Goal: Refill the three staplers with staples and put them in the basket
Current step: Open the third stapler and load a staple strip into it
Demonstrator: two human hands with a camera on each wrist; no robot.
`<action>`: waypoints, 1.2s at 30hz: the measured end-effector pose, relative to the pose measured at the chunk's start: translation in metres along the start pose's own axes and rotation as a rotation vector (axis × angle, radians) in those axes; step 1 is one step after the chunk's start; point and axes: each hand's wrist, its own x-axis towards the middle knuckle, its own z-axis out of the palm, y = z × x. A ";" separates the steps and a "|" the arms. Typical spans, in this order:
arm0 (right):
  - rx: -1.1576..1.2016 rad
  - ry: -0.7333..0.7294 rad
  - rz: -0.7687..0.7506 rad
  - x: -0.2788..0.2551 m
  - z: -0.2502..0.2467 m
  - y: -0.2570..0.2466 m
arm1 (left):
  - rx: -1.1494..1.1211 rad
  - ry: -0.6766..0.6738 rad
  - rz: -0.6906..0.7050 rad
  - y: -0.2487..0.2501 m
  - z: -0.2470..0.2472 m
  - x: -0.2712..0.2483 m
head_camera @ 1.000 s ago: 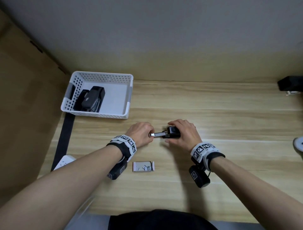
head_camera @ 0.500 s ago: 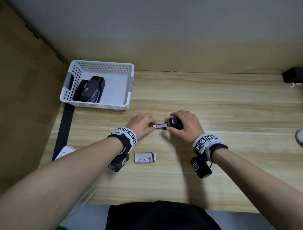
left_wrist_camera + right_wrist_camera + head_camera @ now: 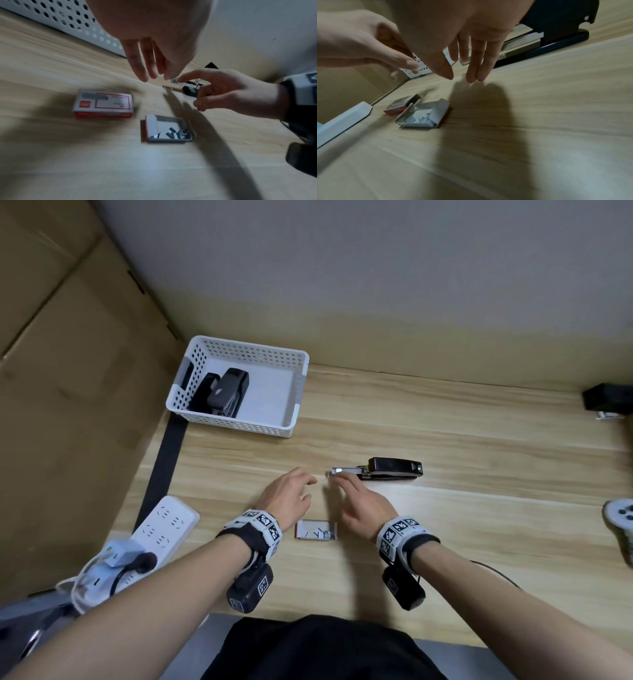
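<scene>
Staple box [image 3: 102, 104] with red-bordered label, print too blurred to read, no other legible text

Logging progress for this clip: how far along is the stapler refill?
Done: two staplers appear to lie in the basket. In hand: the third stapler lies on the table, its magazine pulled out; left hand and right hand hold nothing. Left: load staples from the open box, close, basket it.

Bare forearms; white wristbands [image 3: 261, 524] printed with black square markers, black straps; black wrist cameras [image 3: 249, 589] beneath
</scene>
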 end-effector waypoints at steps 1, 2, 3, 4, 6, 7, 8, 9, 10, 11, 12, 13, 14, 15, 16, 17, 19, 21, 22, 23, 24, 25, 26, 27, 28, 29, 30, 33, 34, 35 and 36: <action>-0.013 0.001 0.012 0.003 0.001 0.000 | 0.004 -0.012 -0.001 -0.001 -0.001 -0.005; -0.027 0.007 0.022 0.005 0.001 0.001 | 0.005 -0.025 -0.001 -0.003 -0.002 -0.010; -0.041 0.007 0.027 0.006 0.000 0.001 | 0.003 -0.034 -0.005 -0.004 -0.003 -0.013; -0.049 0.006 0.026 0.006 -0.001 0.001 | 0.000 -0.043 -0.010 -0.006 -0.003 -0.015; -0.052 -0.009 0.014 0.009 -0.003 0.000 | -0.003 -0.052 -0.021 -0.008 -0.005 -0.016; -0.051 -0.025 0.010 0.010 -0.004 0.000 | -0.002 -0.054 -0.024 -0.008 -0.005 -0.015; -0.050 -0.045 0.010 0.011 -0.006 -0.001 | 0.001 -0.055 -0.023 -0.008 -0.005 -0.015; -0.049 -0.065 0.015 0.013 -0.007 -0.001 | 0.004 -0.055 -0.017 -0.008 -0.004 -0.014; -0.048 -0.079 0.022 0.013 -0.008 -0.001 | 0.006 -0.057 -0.009 -0.007 -0.003 -0.013; -0.048 -0.086 0.028 0.013 -0.009 0.000 | 0.005 -0.059 -0.002 -0.005 -0.002 -0.011; -0.052 -0.088 0.035 0.011 -0.010 0.002 | 0.004 -0.062 0.003 -0.004 -0.001 -0.010; -0.059 -0.082 0.049 0.008 -0.010 0.004 | 0.003 -0.066 0.006 -0.003 0.000 -0.008; -0.071 -0.067 0.077 0.004 -0.010 0.007 | 0.005 -0.072 0.008 -0.002 0.001 -0.006; -0.090 -0.041 0.119 0.000 -0.010 0.010 | 0.009 -0.081 0.014 0.000 0.002 -0.005; -0.119 -0.013 0.163 -0.006 -0.010 0.013 | 0.014 -0.090 0.021 0.001 0.002 -0.004; -0.151 0.004 0.198 -0.012 -0.009 0.015 | 0.018 -0.099 0.029 0.002 0.002 -0.002; -0.205 0.011 0.222 -0.023 -0.007 0.016 | 0.022 -0.117 0.042 0.006 0.002 -0.001; -0.202 0.031 0.219 -0.030 -0.008 0.011 | 0.016 -0.129 0.046 0.009 0.001 -0.001; -0.179 0.044 0.213 -0.032 -0.009 0.007 | 0.017 -0.134 0.046 0.009 0.000 -0.003; -0.152 0.054 0.201 -0.032 -0.010 0.003 | 0.020 -0.141 0.044 0.009 -0.001 -0.005; -0.125 0.058 0.180 -0.031 -0.010 -0.002 | 0.027 -0.151 0.044 0.008 -0.002 -0.007; -0.100 0.055 0.154 -0.030 -0.010 -0.006 | 0.039 -0.166 0.045 0.006 -0.003 -0.010; -0.076 0.045 0.126 -0.028 -0.010 -0.010 | 0.050 -0.182 0.046 0.003 -0.004 -0.012; -0.053 0.029 0.102 -0.026 -0.008 -0.015 | 0.061 -0.198 0.046 -0.001 -0.004 -0.015; -0.036 0.015 0.084 -0.025 -0.005 -0.019 | 0.070 -0.209 0.045 -0.005 -0.004 -0.018; -0.026 0.004 0.070 -0.023 -0.002 -0.023 | 0.080 -0.216 0.042 -0.010 -0.004 -0.021; -0.020 -0.007 0.061 -0.021 0.002 -0.027 | 0.088 -0.219 0.041 -0.014 -0.003 -0.023; -0.028 -0.049 0.056 -0.016 0.016 -0.036 | 0.097 -0.232 0.067 -0.022 0.003 -0.031; -0.040 -0.063 0.057 -0.016 0.020 -0.038 | 0.104 -0.245 0.085 -0.025 0.006 -0.033; -0.049 -0.076 0.062 -0.015 0.025 -0.039 | 0.114 -0.262 0.104 -0.027 0.010 -0.035; -0.052 -0.086 0.071 -0.016 0.029 -0.040 | 0.127 -0.273 0.126 -0.029 0.015 -0.036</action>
